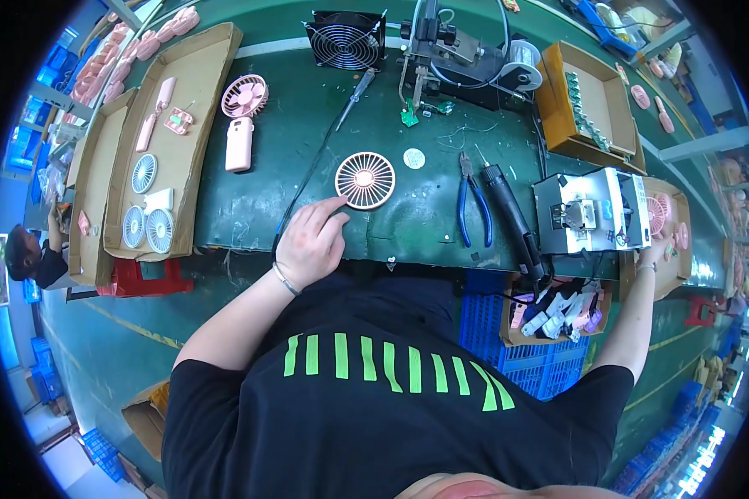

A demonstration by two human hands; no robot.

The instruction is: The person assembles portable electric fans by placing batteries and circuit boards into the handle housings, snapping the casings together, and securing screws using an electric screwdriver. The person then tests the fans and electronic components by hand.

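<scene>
A round pink fan grille with radial slots lies flat on the green table. My left hand reaches it from below, its index fingertip at the grille's lower left edge and the other fingers loosely bent, holding nothing. Far to the right, my right hand extends into a cardboard box, beside a pink fan part. Its fingers are small and partly hidden there, so any hold on the part cannot be made out. A pink fan head and a pink handle piece lie left of the grille.
Blue-handled cutters, a black electric screwdriver and a silver box-shaped device stand between my hands. Behind are a black cooling fan, a soldering stand and a soldering iron. Cardboard trays hold fan parts at left.
</scene>
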